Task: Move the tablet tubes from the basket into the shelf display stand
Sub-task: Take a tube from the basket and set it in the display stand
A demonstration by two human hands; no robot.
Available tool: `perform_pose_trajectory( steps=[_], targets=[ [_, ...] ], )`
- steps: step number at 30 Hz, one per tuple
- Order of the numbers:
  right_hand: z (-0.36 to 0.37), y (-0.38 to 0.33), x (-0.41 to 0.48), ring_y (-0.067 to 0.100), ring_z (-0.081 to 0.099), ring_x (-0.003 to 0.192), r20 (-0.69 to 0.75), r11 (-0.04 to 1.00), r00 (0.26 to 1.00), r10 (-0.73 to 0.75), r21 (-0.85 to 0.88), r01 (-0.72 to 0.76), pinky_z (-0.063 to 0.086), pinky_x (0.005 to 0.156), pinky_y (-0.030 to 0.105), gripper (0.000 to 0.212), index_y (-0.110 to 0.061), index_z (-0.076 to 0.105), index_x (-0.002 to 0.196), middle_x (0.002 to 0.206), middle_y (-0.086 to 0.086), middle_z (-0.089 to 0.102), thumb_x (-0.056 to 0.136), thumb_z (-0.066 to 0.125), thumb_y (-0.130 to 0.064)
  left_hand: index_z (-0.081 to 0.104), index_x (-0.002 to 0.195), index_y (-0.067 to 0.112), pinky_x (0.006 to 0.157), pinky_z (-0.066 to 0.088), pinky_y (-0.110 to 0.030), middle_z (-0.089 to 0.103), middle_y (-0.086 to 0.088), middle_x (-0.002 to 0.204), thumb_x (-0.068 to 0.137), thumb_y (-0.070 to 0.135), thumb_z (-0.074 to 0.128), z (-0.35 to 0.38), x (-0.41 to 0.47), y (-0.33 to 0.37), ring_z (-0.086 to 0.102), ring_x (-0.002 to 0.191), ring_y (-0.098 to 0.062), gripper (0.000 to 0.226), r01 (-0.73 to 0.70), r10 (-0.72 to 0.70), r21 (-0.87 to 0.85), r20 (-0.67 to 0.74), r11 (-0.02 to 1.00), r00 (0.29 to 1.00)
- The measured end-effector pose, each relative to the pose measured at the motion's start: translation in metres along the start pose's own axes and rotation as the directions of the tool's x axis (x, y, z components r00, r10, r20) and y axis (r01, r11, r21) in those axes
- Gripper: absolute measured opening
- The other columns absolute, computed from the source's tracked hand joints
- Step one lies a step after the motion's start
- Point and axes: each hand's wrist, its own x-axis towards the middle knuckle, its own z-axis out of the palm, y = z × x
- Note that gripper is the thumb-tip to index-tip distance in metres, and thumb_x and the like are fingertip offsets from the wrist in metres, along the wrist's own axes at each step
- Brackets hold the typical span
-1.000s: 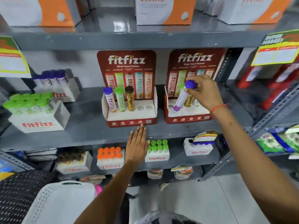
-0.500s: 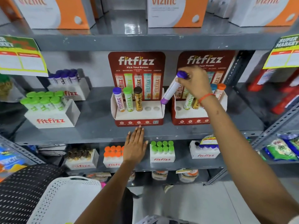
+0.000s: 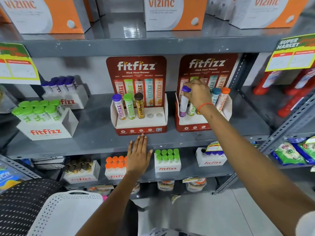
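Two red fitfizz display stands sit on the middle shelf. The left stand [image 3: 139,130] holds a purple-capped, a green-capped and a brown-capped tube, with two empty holes on its right. My right hand [image 3: 197,93] grips the cap of a purple-capped tube [image 3: 184,103], standing almost upright at the leftmost slot of the right stand [image 3: 187,127]. That stand also holds a green tube, a blue-capped tube [image 3: 215,95] and an orange-capped tube [image 3: 224,97]. My left hand [image 3: 138,155] lies flat and empty on the shelf edge below the left stand. The white perforated basket [image 3: 64,213] is at the bottom left.
White fitfizz boxes of green-capped [image 3: 40,114] and purple-capped tubes [image 3: 61,86] stand on the shelf's left. The lower shelf carries more tube boxes. Orange vizinc boxes [image 3: 172,12] fill the top shelf. A slanted metal rack [image 3: 289,126] with packets stands at the right.
My right hand has swung the purple-capped tube from a tilt between the stands down to nearly upright at the right stand's leftmost slot. My left hand has stayed on the shelf edge.
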Motion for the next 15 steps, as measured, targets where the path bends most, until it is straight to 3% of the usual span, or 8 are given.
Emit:
perform_pose_trajectory(
  steps=[4,11,15],
  targets=[
    [0.002,0.003,0.013,0.037,0.047,0.112,0.018,0.993,0.998,-0.053,-0.104,0.055,0.028,0.112,0.046,0.03,-0.014,0.066,0.113,0.114,0.016,0.066,0.085,0.063,-0.026,0.024,0.146,0.011,0.118,0.002,-0.042,0.029,-0.008,0.152,0.095,0.05,0.007,0.003,0.0,-0.001,0.021,0.142,-0.023,0.067,0.005,-0.005,0.012,0.004,1.0,1.0],
    [0.004,0.013,0.019,0.038,0.043,0.117,0.073,0.996,0.997,-0.037,-0.079,0.042,0.027,0.111,0.05,0.032,-0.019,0.064,0.118,0.122,0.012,0.066,0.086,0.064,-0.025,0.02,0.147,0.012,0.115,0.001,-0.043,0.025,-0.007,0.154,0.094,0.052,0.002,0.002,-0.002,0.0,0.016,0.143,-0.022,0.069,0.005,-0.005,0.004,0.015,1.0,1.0],
    [0.005,0.007,0.018,0.037,0.042,0.123,0.143,0.986,0.989,-0.03,-0.159,0.053,0.014,0.116,0.056,0.034,-0.019,0.066,0.113,0.119,0.014,0.065,0.088,0.058,-0.04,0.019,0.147,0.012,0.115,0.002,-0.044,0.024,-0.007,0.154,0.094,0.052,0.003,0.001,-0.004,-0.003,0.015,0.143,-0.022,0.069,0.015,-0.015,-0.003,0.013,1.0,1.0]
  ],
)
